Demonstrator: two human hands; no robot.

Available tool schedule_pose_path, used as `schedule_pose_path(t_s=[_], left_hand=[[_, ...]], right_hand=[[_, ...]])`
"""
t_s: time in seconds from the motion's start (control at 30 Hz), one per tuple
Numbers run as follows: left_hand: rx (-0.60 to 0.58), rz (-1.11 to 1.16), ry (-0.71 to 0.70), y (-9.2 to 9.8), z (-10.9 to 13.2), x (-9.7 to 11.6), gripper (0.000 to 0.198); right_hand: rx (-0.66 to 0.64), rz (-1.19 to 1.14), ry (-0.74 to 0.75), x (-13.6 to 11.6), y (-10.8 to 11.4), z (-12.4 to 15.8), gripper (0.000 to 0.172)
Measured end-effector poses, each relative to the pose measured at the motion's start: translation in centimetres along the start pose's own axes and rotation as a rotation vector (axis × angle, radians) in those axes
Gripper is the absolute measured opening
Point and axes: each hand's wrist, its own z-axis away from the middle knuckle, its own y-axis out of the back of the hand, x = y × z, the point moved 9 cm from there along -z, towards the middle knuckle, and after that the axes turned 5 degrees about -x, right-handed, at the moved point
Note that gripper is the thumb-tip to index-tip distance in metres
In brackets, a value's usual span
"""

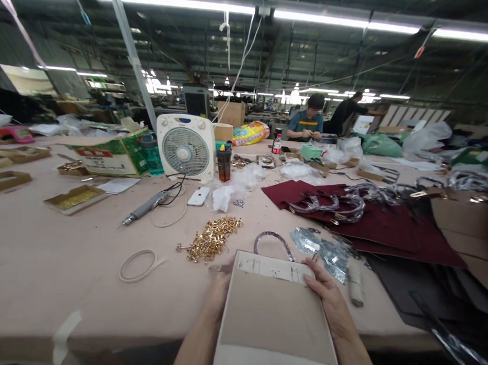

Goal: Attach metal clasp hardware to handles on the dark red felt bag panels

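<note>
A flat beige bag panel (273, 318) with a pale strip along its top is held up in front of me. A dark, plastic-wrapped handle (273, 237) arches from its top edge. My left hand (219, 286) grips the left edge, its fingers partly hidden behind the panel. On the right edge my right hand (322, 282) is closed, thumb and finger on the front face. Just beyond the panel lies a heap of gold metal fittings (212, 238). Flat grey metal plates (325, 252) are scattered to the right, near a small beige roll (355, 286).
A grey electric screwdriver (144, 209), a phone (198, 196) and a box fan (186, 147) stand or lie further back. Dark red sheets (379, 224) with wrapped handles are stacked at right. A ring of cord (137, 266) lies left. A person (306, 121) sits across the table.
</note>
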Motion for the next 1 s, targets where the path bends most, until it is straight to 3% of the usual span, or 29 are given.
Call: schedule_pose_path(t_s=[0.1, 0.17, 0.3, 0.4, 0.47, 0.5, 0.57, 0.63, 0.7, 0.77, 0.9, 1.0], left_hand=[[0.001, 0.142, -0.042, 0.9, -0.8, 0.9, 0.05], [0.089, 0.128, -0.067, 2.1, -0.7, 1.1, 0.054], [0.325, -0.48, -0.186, 4.2, 0.2, 2.6, 0.065], [0.411, -0.955, -0.369, 3.6, 0.9, 4.5, 0.063], [0.479, -1.218, -0.568, 2.2, 2.1, 6.0, 0.058], [0.475, -1.337, -0.682, 0.9, 2.7, 6.4, 0.052], [0.325, -1.536, -0.858, -2.2, 3.5, 6.0, 0.041], [0.097, -1.648, -0.898, -4.8, 3.5, 4.2, 0.039], [-0.051, -1.684, -0.845, -6.1, 3.1, 2.4, 0.034], [-0.083, -1.689, -0.796, -6.5, 2.7, 1.3, 0.034], [-0.033, -1.684, -0.806, -6.4, 2.5, 0.6, 0.033], [-0.023, -1.674, -0.839, -6.3, 2.7, 0.7, 0.029]], right_hand=[[-0.037, 0.074, -0.02, 0.2, -0.1, -0.8, 0.064], [-0.083, 0.138, -0.024, 0.5, -0.8, -1.0, 0.06], [-0.094, 0.323, 0.06, 0.2, -2.1, -1.5, 0.052], [-0.077, 0.418, 0.15, -0.5, -2.7, -1.6, 0.049], [-0.079, 0.459, 0.205, -1.0, -3.0, -1.6, 0.046], [-0.081, 0.477, 0.226, -1.1, -3.1, -1.7, 0.046], [-0.085, 0.505, 0.252, -1.3, -3.3, -1.7, 0.045], [-0.085, 0.523, 0.264, -1.3, -3.3, -1.8, 0.045], [-0.086, 0.561, 0.286, -1.4, -3.6, -1.7, 0.041], [-0.078, 0.63, 0.333, -1.8, -4.1, -1.3, 0.038], [-0.049, 0.774, 0.525, -3.3, -6.2, 0.5, 0.028], [-0.127, 0.86, 0.614, -3.5, -8.3, 1.4, 0.019]])
